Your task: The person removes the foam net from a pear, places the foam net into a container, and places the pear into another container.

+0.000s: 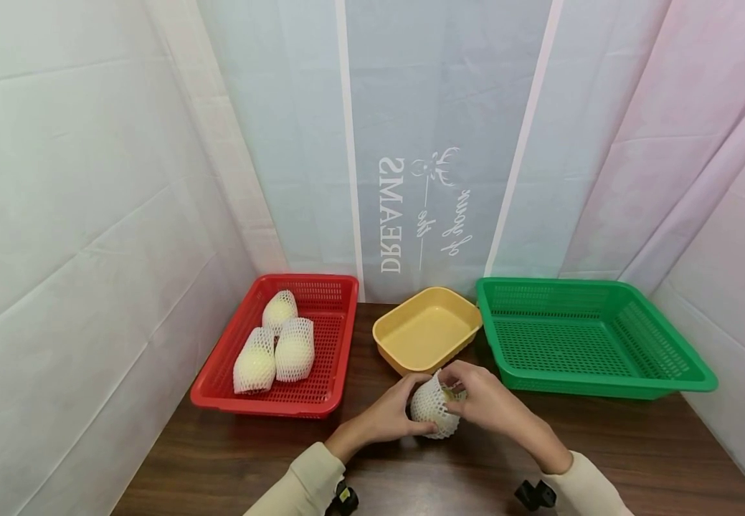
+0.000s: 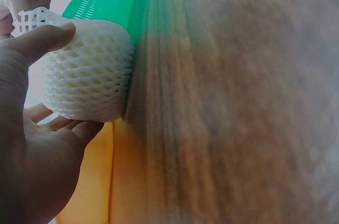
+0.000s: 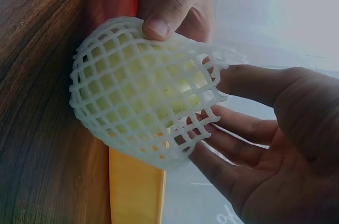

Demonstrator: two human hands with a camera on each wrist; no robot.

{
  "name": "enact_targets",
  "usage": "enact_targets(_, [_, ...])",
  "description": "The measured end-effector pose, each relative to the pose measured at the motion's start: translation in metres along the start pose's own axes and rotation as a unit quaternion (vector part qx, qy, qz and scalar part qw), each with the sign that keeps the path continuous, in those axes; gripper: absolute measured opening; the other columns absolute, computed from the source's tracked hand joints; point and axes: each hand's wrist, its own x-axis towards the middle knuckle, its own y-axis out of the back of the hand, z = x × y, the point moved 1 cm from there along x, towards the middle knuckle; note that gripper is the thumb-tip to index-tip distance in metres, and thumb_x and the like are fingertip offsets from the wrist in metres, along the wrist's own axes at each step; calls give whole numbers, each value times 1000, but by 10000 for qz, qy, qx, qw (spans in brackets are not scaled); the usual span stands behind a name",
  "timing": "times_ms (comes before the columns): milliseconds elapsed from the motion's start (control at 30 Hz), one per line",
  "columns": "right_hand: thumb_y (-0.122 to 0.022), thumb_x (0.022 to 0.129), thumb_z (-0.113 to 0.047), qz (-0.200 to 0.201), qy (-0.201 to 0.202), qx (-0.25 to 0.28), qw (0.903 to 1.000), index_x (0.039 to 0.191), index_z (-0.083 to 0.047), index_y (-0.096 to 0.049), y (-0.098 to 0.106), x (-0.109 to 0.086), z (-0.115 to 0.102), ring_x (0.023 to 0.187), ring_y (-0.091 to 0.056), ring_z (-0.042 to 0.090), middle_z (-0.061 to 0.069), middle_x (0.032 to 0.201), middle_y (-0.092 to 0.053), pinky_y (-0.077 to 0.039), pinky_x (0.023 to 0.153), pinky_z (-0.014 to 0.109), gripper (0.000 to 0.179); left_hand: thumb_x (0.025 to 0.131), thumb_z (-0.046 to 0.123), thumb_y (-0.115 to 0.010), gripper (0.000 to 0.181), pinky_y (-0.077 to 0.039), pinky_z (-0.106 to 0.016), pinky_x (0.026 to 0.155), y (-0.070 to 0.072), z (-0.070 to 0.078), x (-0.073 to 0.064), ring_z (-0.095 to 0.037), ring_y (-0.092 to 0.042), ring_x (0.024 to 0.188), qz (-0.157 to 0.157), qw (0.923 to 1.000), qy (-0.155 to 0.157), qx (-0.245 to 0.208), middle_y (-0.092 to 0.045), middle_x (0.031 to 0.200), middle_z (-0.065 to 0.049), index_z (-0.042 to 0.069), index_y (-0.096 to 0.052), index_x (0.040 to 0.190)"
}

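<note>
A pale yellow-green round fruit (image 3: 143, 83) sits in a white foam net sleeve (image 1: 429, 407), low over the table in front of the yellow tub. My left hand (image 1: 385, 416) grips its side, thumb on the near face and fingers round the far one, as the left wrist view shows of the netted fruit (image 2: 87, 75). My right hand (image 1: 485, 401) holds the open upper end of the net, thumb on one side of the rim and fingertips on the other. Three more netted fruits (image 1: 280, 350) lie in the red basket (image 1: 335, 358) on the left.
A yellow tub (image 1: 429, 337) stands just behind my hands. The green basket (image 1: 594, 383) is at the right, its corner close to the tub. Dark wooden table (image 1: 637, 451) lies under everything, with hanging cloth (image 1: 437, 93) at the back and sides.
</note>
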Motion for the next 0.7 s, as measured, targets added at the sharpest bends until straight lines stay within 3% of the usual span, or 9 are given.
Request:
enact_targets(300, [-88, 79, -2, -357, 144, -508, 9980, 126, -1, -68, -6, 0, -5, 108, -70, 28, 8, 119, -71, -60, 86, 43, 51, 86, 29, -91, 84, -47, -30, 113, -1, -2, 0, -11, -55, 134, -86, 9999, 44, -44, -56, 151, -3, 16, -44, 155])
enact_targets(700, [-90, 78, -2, -1022, 51, -439, 9938, 141, -2, -60, -8, -2, -5, 117, -67, 30, 13, 137, -64, -59, 88, 48, 69, 82, 33, -94, 96, -47, -29, 113, -2, -1, -1, -9, -54, 134, -204, 9996, 159, -139, -55, 152, -1, 19, -39, 159])
